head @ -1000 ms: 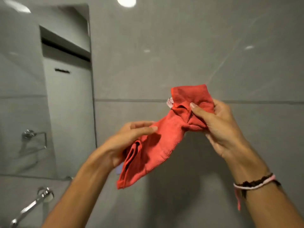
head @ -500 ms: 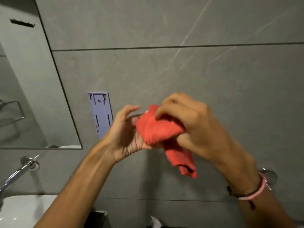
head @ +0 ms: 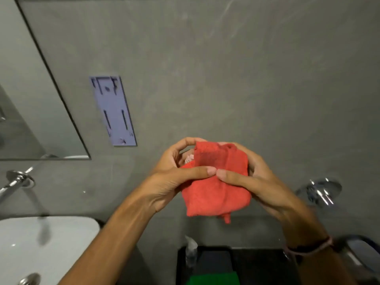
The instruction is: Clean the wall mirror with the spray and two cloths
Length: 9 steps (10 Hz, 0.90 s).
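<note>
Where the frame begins at far left, a frameless wall mirror [head: 30,99] with a dark slanting edge fills the upper corner, its lower edge ending above a chrome wall tap [head: 16,182] and a white ceramic basin [head: 61,243]. Just right of the mirror's edge, a pale lilac rectangular plastic bracket [head: 113,111] sits flat on the grey stone-look wall [head: 226,68], apart from everything else.

Centre: left hand [head: 174,182] and right hand [head: 261,182], both closed on a red-orange ribbed cloth [head: 216,194]. Cloth bunched and folded over, upper fold standing between the fingers, loose lower edge and one small corner hanging free beneath. Thumb tips nearly meet across its front. Cloth held in the air before the bare wall, well clear of the mirror, with open wall above and to the right.

Below: blurred clear spray nozzle [head: 191,245] beside a dark box with a green patch [head: 213,278]. Right: chrome round wall fitting [head: 320,190]; pink and dark cord bracelets [head: 308,248] on the right wrist.
</note>
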### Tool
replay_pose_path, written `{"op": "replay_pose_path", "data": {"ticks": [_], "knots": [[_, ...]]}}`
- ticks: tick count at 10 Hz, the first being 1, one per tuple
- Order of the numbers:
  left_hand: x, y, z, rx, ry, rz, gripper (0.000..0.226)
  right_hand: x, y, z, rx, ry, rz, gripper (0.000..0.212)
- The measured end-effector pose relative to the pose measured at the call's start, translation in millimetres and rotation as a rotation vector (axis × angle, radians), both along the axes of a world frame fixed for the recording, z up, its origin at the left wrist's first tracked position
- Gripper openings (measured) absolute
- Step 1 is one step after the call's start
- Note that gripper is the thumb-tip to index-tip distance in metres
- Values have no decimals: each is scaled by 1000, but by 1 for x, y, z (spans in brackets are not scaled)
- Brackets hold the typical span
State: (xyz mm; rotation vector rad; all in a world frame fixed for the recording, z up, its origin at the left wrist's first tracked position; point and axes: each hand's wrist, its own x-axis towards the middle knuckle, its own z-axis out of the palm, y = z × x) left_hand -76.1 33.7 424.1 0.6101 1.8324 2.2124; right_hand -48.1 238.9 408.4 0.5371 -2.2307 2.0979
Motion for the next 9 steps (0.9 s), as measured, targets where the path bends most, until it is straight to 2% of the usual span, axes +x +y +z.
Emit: {"op": "replay_pose_path", "data": {"ticks": [1,2,4,5,6,7,8,9], "knots": [[5,13,-44,-217,157,162,48,3,6,-50,-68,-108,-153,52],[12,19,-103,-450,352,293,47,7,21,-104,-46,-208,-244,46],[13,-3,-226,-1141,726,507,80,2,33,-240,157,-547,-399,34],[10,-12,-275,-1319,737,468,83,-13,27,-320,242,-754,-446,48],[9,-15,-318,-1422,761,434,85,-26,17,-386,316,-883,-504,57],[13,-16,-346,-1469,752,421,86,-29,10,-427,450,-948,-510,62],[17,-19,-358,-1484,757,459,86,-24,7,-434,728,-814,-500,68],[25,-22,-346,-1460,750,474,85,-8,1,-421,968,-531,-631,72]]}}
